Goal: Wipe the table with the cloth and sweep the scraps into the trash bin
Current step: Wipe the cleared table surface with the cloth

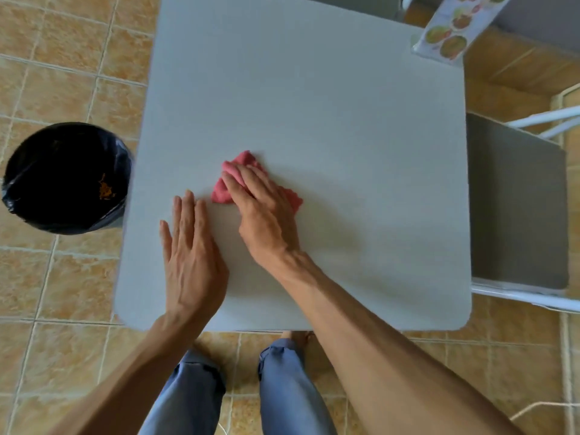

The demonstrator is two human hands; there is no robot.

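Note:
A crumpled pink cloth lies near the middle of the pale grey table. My right hand presses flat on top of the cloth and covers most of it. My left hand lies flat on the tabletop just left of the cloth, fingers straight and close together, holding nothing. A round trash bin lined with a black bag stands on the floor beside the table's left edge, with orange scraps inside. I see no scraps on the tabletop.
A printed menu card stands at the table's far right corner. A chair with a grey seat and white frame is pushed against the right side. Tan floor tiles surround the table. My legs in blue trousers are below the near edge.

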